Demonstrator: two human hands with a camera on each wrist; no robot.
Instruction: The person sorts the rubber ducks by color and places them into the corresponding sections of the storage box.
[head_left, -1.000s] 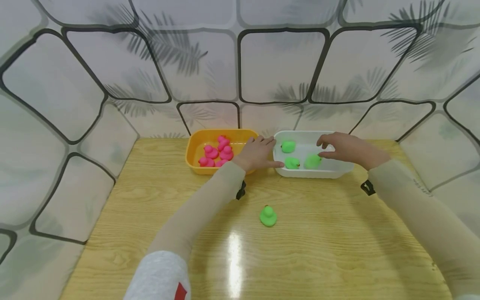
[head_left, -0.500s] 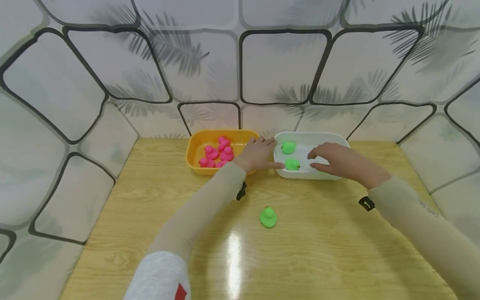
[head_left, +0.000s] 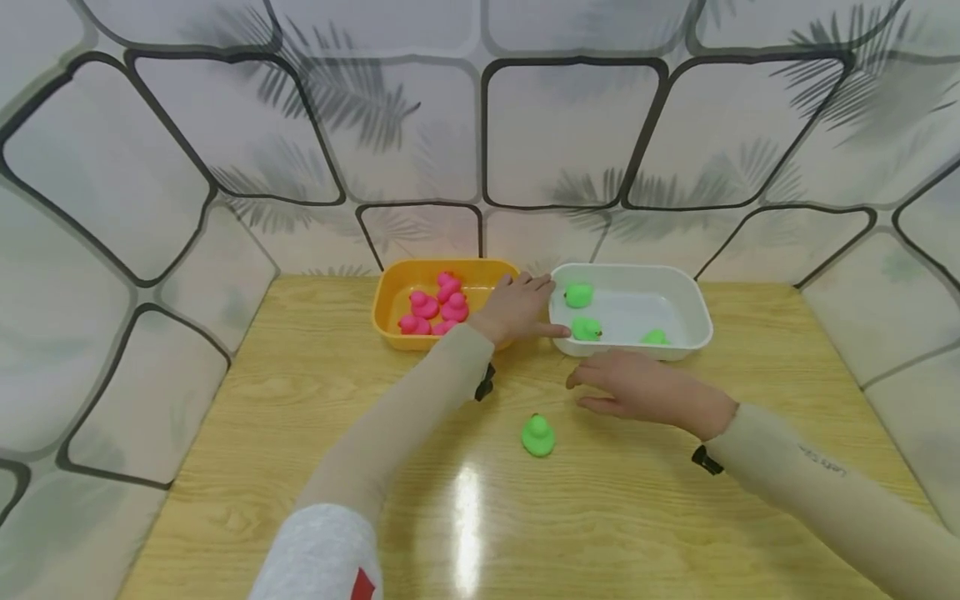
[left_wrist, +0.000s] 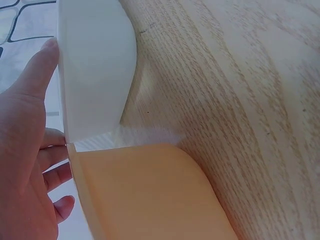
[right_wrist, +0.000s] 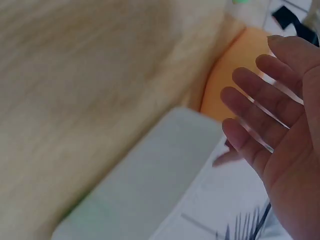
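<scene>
My left hand (head_left: pixel 516 310) rests over the adjoining rims of the orange tray (head_left: pixel 384 310) and the white tray (head_left: pixel 701 321), thumb on the white rim, fingers extended. In the left wrist view its thumb (left_wrist: pixel 41 67) lies along the white tray's edge. My right hand (head_left: pixel 648 390) hovers over the table just in front of the white tray, holding nothing, its fingers loosely bent and spread in the right wrist view. To its left, a green rubber duck (head_left: pixel 538 436) sits on the table. Several green ducks (head_left: pixel 586 328) lie inside the white tray.
Several pink rubber ducks (head_left: pixel 423 305) lie in the orange tray. Both trays stand side by side at the back of the wooden table (head_left: pixel 315 417). A patterned cloth wall (head_left: pixel 570 133) rises behind them and along both sides.
My right hand has let go of a green duck in the white tray, then moved out toward the front and left, over the table. The left hand stays in place.
</scene>
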